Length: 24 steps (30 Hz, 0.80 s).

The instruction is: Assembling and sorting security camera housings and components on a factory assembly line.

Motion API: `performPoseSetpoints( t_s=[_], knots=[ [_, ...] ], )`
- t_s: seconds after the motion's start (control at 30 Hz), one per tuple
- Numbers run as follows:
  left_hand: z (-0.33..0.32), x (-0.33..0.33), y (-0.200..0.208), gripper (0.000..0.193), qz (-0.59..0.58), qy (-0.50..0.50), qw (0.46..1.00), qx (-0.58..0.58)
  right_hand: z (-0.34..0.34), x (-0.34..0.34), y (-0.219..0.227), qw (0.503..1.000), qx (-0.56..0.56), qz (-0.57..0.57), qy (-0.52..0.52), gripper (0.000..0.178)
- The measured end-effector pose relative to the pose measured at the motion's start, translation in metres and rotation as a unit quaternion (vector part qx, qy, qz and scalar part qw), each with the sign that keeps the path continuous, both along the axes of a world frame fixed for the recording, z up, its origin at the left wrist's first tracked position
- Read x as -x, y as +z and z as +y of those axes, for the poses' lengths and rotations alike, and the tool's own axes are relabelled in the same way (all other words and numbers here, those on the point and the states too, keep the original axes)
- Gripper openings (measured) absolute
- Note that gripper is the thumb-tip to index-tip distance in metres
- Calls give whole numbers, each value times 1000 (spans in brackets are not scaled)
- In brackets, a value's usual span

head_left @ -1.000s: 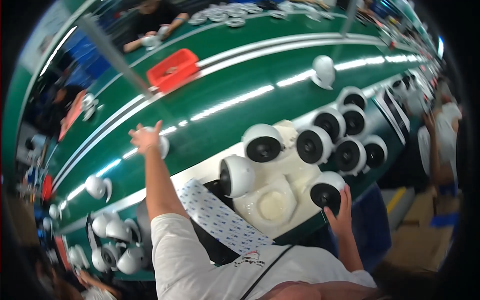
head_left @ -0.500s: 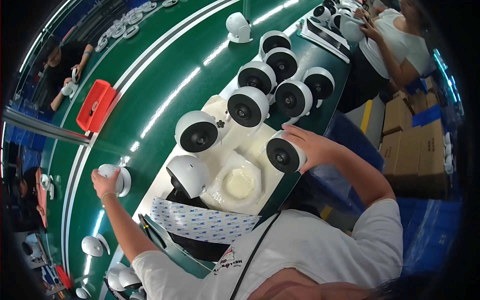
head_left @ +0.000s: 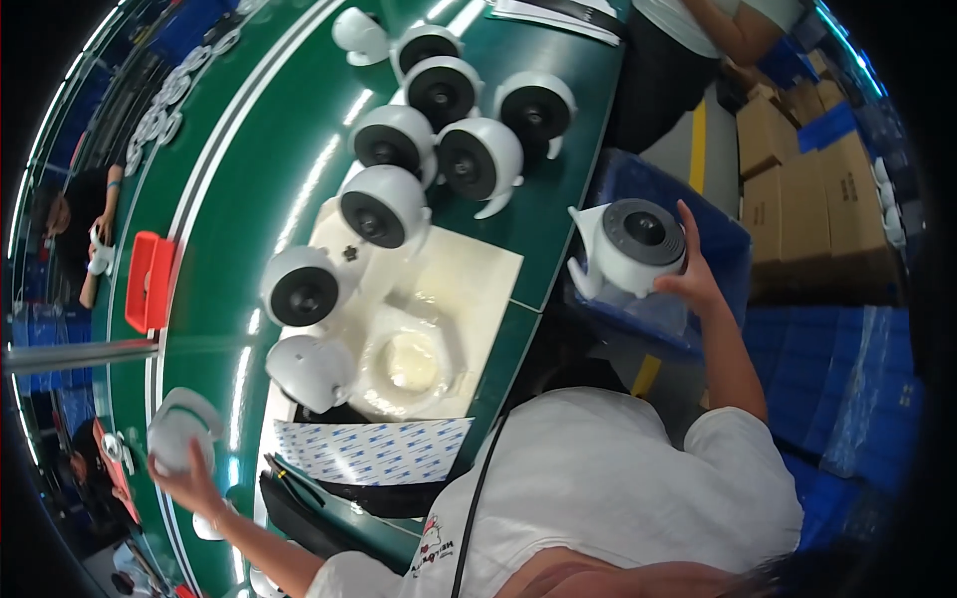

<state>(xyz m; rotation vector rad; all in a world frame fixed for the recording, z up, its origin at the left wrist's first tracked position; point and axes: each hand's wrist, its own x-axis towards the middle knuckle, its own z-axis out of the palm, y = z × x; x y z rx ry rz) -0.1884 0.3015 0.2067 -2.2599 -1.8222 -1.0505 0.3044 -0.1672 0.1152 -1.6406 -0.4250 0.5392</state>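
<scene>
My right hand [head_left: 693,274] grips a white security camera [head_left: 638,244] with a round black lens face, out past the bench's right edge and over a blue bin. Its white curved stand points left. Far to the left, my left hand [head_left: 189,483] has its fingers around another white camera body [head_left: 184,429], smeared by motion, on or just above the green belt. On the pale work mat [head_left: 488,274] between my hands sits a clear-wrapped ring-shaped holder [head_left: 409,364]. A white camera [head_left: 309,371] turned face down and one with its black face up [head_left: 304,294] are beside it.
Several more white cameras [head_left: 478,159] stand grouped at the far end of the bench. A printed backing sheet [head_left: 374,448] and pliers [head_left: 289,478] lie nearest me. A red tray [head_left: 150,282] sits across the belt. The blue bin [head_left: 733,239] and cartons [head_left: 788,224] are at right.
My right hand has carried its camera off the mat area to the right, and the camera's face has turned upward. My left hand has moved nearer to me with its camera. The whole view has shifted.
</scene>
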Motion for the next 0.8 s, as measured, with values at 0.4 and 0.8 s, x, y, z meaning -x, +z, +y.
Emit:
performPoseSetpoints(
  t_s=[0.4, 0.8],
  knots=[
    [-257, -126, 10, 98, 7, -204, 978, -49, -92, -73, -312, 879, 407, 107, -224, 100],
    [-347, -248, 6, 99, 103, -159, 981, 47, -39, -30, -445, 801, 547, 238, 48, 107]
  ],
)
